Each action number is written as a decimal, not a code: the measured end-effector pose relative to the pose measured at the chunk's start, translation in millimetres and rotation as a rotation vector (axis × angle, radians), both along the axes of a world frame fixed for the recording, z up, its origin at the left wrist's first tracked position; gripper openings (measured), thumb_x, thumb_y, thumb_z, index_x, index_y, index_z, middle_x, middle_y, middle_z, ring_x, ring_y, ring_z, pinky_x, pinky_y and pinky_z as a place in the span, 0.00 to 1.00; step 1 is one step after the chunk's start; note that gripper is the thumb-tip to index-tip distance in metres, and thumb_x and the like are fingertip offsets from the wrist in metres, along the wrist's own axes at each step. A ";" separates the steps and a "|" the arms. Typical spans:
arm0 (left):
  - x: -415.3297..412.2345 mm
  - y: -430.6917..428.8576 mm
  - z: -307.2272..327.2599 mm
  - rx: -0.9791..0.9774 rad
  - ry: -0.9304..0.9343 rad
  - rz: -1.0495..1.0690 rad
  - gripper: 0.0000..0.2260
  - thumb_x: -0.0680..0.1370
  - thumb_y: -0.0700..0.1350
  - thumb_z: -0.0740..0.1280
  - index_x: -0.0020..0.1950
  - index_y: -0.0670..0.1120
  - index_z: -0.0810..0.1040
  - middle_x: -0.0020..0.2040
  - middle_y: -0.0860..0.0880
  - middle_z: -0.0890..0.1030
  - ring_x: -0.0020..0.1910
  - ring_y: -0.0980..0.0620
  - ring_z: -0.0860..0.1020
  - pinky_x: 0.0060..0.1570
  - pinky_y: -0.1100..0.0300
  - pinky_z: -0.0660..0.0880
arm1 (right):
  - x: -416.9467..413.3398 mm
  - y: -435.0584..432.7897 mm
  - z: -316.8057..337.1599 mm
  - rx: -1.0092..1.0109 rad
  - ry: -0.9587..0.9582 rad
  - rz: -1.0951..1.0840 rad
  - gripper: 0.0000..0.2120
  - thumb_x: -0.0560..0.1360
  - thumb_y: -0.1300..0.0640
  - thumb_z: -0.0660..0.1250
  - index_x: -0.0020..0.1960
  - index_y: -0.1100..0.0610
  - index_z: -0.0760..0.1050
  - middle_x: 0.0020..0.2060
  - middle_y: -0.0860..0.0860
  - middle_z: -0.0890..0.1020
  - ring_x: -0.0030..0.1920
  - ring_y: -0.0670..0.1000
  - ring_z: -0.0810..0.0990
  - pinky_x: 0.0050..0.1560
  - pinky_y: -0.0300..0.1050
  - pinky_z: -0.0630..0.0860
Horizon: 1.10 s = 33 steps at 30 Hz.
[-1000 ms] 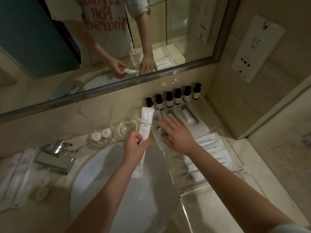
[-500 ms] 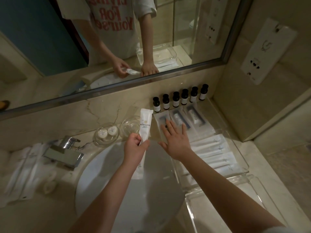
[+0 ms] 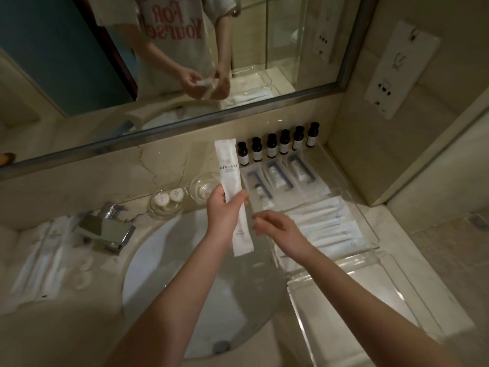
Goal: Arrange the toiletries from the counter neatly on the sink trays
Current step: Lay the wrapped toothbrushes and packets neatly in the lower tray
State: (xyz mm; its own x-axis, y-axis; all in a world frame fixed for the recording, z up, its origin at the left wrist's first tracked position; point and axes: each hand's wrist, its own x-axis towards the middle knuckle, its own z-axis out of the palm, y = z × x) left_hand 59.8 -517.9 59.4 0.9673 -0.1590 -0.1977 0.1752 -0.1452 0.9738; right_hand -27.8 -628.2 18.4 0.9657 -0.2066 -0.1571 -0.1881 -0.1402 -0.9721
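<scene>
Here, left hand (image 3: 223,215) gripping white sachet (image 3: 228,165), right hand (image 3: 280,231) relaxed beside it

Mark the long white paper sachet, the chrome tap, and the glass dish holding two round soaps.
Long white paper sachet (image 3: 229,170): head view, printed upper half.
Chrome tap (image 3: 105,229): head view, flat spout top.
Glass dish holding two round soaps (image 3: 165,215): head view, near rim.

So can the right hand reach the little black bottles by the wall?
Probably yes. The right hand is empty and hangs near the clear tray. Only flat packets lie between it and the black bottles, nothing tall. The left hand, holding the long white packet, is off to the side.
</scene>
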 end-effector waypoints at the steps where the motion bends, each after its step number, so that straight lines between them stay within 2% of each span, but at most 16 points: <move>1: -5.6 -4.0 1.5 -0.021 -0.009 0.003 0.08 0.73 0.38 0.68 0.51 0.40 0.77 0.39 0.47 0.82 0.36 0.54 0.79 0.33 0.70 0.76 | -8.4 6.1 2.0 0.056 0.029 0.058 0.04 0.76 0.55 0.66 0.45 0.51 0.79 0.38 0.45 0.82 0.40 0.45 0.80 0.47 0.45 0.77; 3: -17.7 -11.1 3.0 -0.039 -0.006 0.003 0.08 0.73 0.39 0.69 0.52 0.40 0.77 0.40 0.47 0.82 0.37 0.54 0.80 0.34 0.69 0.76 | -22.6 17.4 2.2 0.150 0.059 0.096 0.06 0.76 0.59 0.67 0.41 0.52 0.79 0.33 0.44 0.81 0.37 0.43 0.80 0.44 0.40 0.76; 4: -23.4 -13.5 3.0 -0.040 0.003 0.000 0.09 0.73 0.40 0.69 0.52 0.40 0.77 0.41 0.46 0.82 0.37 0.54 0.80 0.34 0.67 0.76 | -28.4 20.6 0.2 0.196 0.061 0.069 0.07 0.76 0.61 0.66 0.40 0.54 0.79 0.32 0.44 0.81 0.35 0.43 0.80 0.43 0.41 0.77; 6: -32.2 -15.3 4.8 -0.039 0.022 -0.008 0.10 0.72 0.41 0.70 0.52 0.39 0.77 0.40 0.46 0.82 0.35 0.55 0.80 0.34 0.64 0.76 | -38.7 20.4 -6.9 0.232 0.063 -0.025 0.05 0.76 0.63 0.66 0.43 0.59 0.79 0.36 0.51 0.82 0.38 0.49 0.81 0.44 0.48 0.80; 8: -35.3 -11.4 8.6 -0.063 0.018 0.007 0.10 0.72 0.42 0.70 0.50 0.39 0.77 0.38 0.48 0.82 0.33 0.57 0.79 0.33 0.65 0.76 | -51.9 12.7 -14.4 0.208 0.068 -0.089 0.03 0.75 0.62 0.67 0.43 0.61 0.79 0.37 0.57 0.80 0.38 0.53 0.79 0.42 0.48 0.79; 11: -31.6 -0.4 12.1 -0.156 0.010 0.047 0.03 0.74 0.42 0.69 0.46 0.45 0.76 0.41 0.46 0.82 0.38 0.53 0.80 0.39 0.62 0.77 | -75.7 -4.4 -22.0 0.156 0.124 -0.135 0.06 0.73 0.61 0.69 0.38 0.60 0.79 0.32 0.56 0.79 0.33 0.51 0.78 0.39 0.44 0.75; 13: -31.5 7.2 9.9 -0.165 -0.006 0.063 0.03 0.75 0.41 0.68 0.45 0.49 0.76 0.42 0.49 0.80 0.41 0.53 0.79 0.44 0.60 0.77 | -91.1 -17.1 -23.5 0.155 0.141 -0.172 0.07 0.74 0.62 0.69 0.37 0.59 0.79 0.29 0.52 0.80 0.31 0.47 0.78 0.37 0.40 0.75; 16: -41.1 15.7 -2.1 -0.140 0.008 0.048 0.03 0.75 0.40 0.68 0.44 0.47 0.76 0.41 0.50 0.79 0.40 0.54 0.78 0.43 0.59 0.76 | -109.3 -34.9 -26.4 0.155 0.149 -0.238 0.04 0.73 0.63 0.69 0.41 0.63 0.79 0.29 0.52 0.81 0.32 0.48 0.79 0.40 0.42 0.75; 18: -50.1 17.5 -13.0 -0.060 0.033 0.016 0.04 0.75 0.42 0.69 0.41 0.48 0.76 0.38 0.49 0.78 0.37 0.53 0.76 0.39 0.58 0.74 | -120.8 -45.0 -29.1 0.173 0.136 -0.305 0.04 0.73 0.63 0.69 0.43 0.64 0.79 0.31 0.54 0.81 0.34 0.50 0.80 0.44 0.44 0.76; 21: -65.2 13.0 -27.4 0.116 0.010 -0.078 0.08 0.75 0.43 0.68 0.37 0.48 0.74 0.35 0.51 0.77 0.35 0.52 0.74 0.38 0.58 0.71 | -135.3 -55.9 -29.1 0.319 0.115 -0.488 0.01 0.74 0.64 0.68 0.45 0.61 0.78 0.36 0.55 0.81 0.36 0.53 0.79 0.45 0.45 0.77; 24: -86.6 3.4 -37.6 0.246 0.001 -0.228 0.06 0.75 0.43 0.68 0.41 0.42 0.75 0.34 0.48 0.78 0.31 0.53 0.75 0.27 0.69 0.71 | -143.9 -63.1 -23.2 0.403 0.080 -0.653 0.03 0.75 0.62 0.67 0.44 0.55 0.75 0.40 0.52 0.79 0.40 0.50 0.77 0.42 0.41 0.75; 26: -99.3 -2.0 -49.1 0.255 0.047 -0.335 0.06 0.75 0.43 0.69 0.44 0.41 0.76 0.38 0.44 0.79 0.31 0.55 0.76 0.23 0.71 0.71 | -150.8 -71.5 -21.9 0.383 0.069 -0.725 0.06 0.74 0.62 0.68 0.42 0.53 0.74 0.40 0.52 0.78 0.39 0.49 0.76 0.40 0.40 0.74; 28: -108.6 -5.4 -60.7 0.324 0.054 -0.470 0.06 0.74 0.43 0.71 0.44 0.41 0.76 0.39 0.45 0.78 0.33 0.52 0.76 0.26 0.69 0.72 | -160.7 -83.4 -23.0 0.340 0.089 -0.763 0.06 0.72 0.64 0.69 0.42 0.55 0.75 0.38 0.53 0.78 0.38 0.50 0.76 0.39 0.41 0.75; 30: -115.8 -7.7 -72.6 0.477 -0.003 -0.646 0.09 0.72 0.46 0.72 0.43 0.41 0.77 0.39 0.46 0.77 0.36 0.50 0.75 0.33 0.63 0.71 | -171.0 -96.9 -26.8 0.298 0.127 -0.761 0.06 0.71 0.64 0.71 0.42 0.56 0.76 0.37 0.53 0.78 0.38 0.51 0.77 0.38 0.42 0.76; 33: -125.5 -12.0 -79.9 0.674 -0.068 -0.812 0.12 0.73 0.48 0.71 0.51 0.41 0.79 0.43 0.47 0.78 0.42 0.49 0.77 0.43 0.61 0.72 | -183.3 -113.3 -34.1 0.232 0.226 -0.725 0.06 0.70 0.64 0.72 0.40 0.55 0.76 0.37 0.53 0.78 0.38 0.52 0.77 0.39 0.43 0.76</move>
State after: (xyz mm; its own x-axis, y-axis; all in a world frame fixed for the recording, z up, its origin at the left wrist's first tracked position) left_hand -65.7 -530.0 -20.5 0.6324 -0.6405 -0.4356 -0.2684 -0.7087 0.6525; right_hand -211.0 -741.5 -15.7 0.5421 -0.7098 -0.4498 -0.3515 0.2946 -0.8886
